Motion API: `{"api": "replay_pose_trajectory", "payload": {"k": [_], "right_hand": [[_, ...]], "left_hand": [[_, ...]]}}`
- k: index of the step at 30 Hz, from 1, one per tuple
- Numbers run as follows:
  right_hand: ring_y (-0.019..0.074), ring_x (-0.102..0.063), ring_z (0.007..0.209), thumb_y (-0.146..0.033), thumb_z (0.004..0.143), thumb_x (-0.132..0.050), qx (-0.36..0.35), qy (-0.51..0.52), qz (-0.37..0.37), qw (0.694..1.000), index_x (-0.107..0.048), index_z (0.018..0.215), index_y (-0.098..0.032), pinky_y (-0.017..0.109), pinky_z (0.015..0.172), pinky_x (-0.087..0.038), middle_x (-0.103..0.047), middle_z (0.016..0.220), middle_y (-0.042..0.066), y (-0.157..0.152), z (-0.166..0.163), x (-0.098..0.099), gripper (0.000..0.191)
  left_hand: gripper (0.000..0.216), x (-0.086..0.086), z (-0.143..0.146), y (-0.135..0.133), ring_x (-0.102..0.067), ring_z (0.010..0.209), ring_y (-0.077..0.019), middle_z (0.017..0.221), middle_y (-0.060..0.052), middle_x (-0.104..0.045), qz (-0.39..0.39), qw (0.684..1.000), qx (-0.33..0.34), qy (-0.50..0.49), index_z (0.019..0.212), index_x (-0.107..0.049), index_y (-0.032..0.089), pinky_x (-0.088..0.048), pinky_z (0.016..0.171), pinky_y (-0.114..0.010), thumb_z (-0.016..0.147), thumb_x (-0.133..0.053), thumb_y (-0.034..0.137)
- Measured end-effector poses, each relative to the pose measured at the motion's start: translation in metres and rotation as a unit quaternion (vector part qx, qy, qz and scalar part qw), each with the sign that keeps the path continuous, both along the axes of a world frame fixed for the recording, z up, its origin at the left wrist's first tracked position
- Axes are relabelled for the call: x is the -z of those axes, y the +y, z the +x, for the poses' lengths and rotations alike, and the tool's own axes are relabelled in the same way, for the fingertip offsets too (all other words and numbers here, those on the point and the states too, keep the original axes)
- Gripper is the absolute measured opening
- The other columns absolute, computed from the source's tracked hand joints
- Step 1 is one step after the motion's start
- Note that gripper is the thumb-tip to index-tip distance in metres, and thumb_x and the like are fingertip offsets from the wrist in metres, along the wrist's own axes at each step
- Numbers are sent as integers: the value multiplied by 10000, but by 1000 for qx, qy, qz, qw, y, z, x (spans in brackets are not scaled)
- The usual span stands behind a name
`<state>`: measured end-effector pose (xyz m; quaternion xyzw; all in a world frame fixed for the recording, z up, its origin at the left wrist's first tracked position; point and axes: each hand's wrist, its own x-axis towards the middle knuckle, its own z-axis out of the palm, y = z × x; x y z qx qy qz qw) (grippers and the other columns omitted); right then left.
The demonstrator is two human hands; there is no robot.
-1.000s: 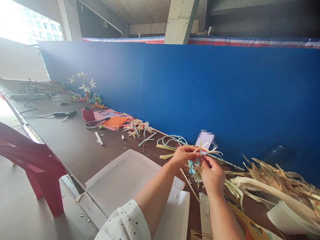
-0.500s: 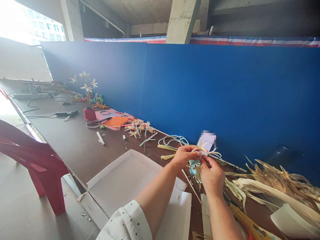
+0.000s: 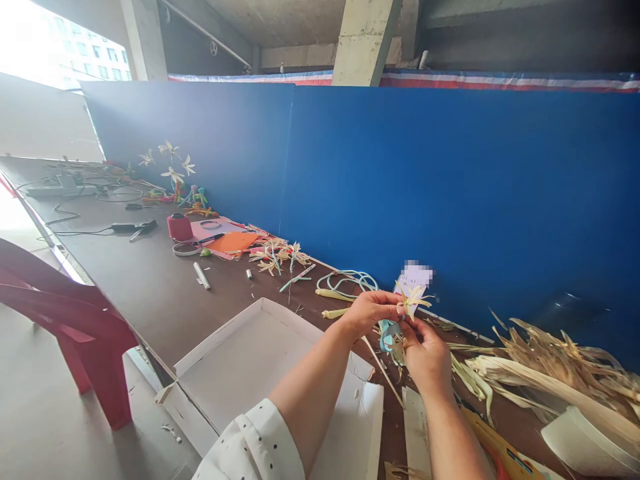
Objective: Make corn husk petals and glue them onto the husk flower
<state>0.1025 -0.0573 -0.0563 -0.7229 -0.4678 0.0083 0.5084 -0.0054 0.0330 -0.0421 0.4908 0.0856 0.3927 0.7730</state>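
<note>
Both my hands meet above the brown table (image 3: 150,287) in front of the blue partition (image 3: 450,193). My left hand (image 3: 369,312) pinches a small pale straw flower (image 3: 413,299) with thin pointed petals. My right hand (image 3: 426,355) is closed on the flower's lower part from below. A light blue strip (image 3: 387,333) hangs between the two hands. A white card (image 3: 416,276) leans on the partition just behind the flower.
A pile of dried husk leaves (image 3: 545,370) lies to the right, with a white bowl (image 3: 585,440). A flat white cardboard tray (image 3: 260,373) sits under my left arm. Farther left are straw pieces (image 3: 277,255), orange paper (image 3: 231,241), a red spool (image 3: 179,227), cables and finished flowers (image 3: 170,167). A red chair (image 3: 70,327) stands beside the table.
The loose strips that spread to the right of the flower have been drawn in, so the flower looks tighter. My hands stayed nearly in place.
</note>
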Motion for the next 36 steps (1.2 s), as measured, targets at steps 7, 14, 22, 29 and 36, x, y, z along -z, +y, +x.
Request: {"api": "replay_pose_trajectory", "payload": {"k": [7,14,22,29,36], "right_hand": [[292,-633,782,-601,723,-538,-27,5,-18,999,-716,975,-167,378,691,-442,-716,847,126,-3,3,3,533],[283,-640,814,-586,728,-557,-54,37,-16,998,-714,991,-173,355,695,-444,-720,893,112,-8,3,2,514],[281,-631,837,-599,752,-545,-67,38,2,997,-703,1040,-180,362,735,-438,-718,934,107,-6,8,10,532],[275,-625,758,-653,722,-536,-49,35,4,998,-720,968,-171,349,677,-436,-718,829,106,-8,5,5,572],[273,-615,737,-633,716,-551,-35,32,1,999,-717,967,-164,355,673,-430,-714,803,98,-8,6,6,557]], "left_hand": [[408,-1,0,0,-533,659,-91,708,-21,-608,21,1000,6,6,758,-670,87,-406,720,-262,483,-844,333],[403,-2,1,-1,-525,656,-97,711,-22,-604,50,998,-22,38,716,-654,90,-400,705,-266,476,-834,358],[393,2,6,2,-536,666,-113,733,-34,-606,89,993,-58,51,680,-654,93,-427,681,-269,479,-821,387],[365,0,6,1,-558,690,-125,738,-50,-615,140,986,-81,36,648,-664,95,-435,676,-256,508,-812,398],[364,-2,6,0,-564,684,-120,724,-56,-627,152,984,-87,7,653,-678,92,-440,675,-249,517,-815,401]]}}
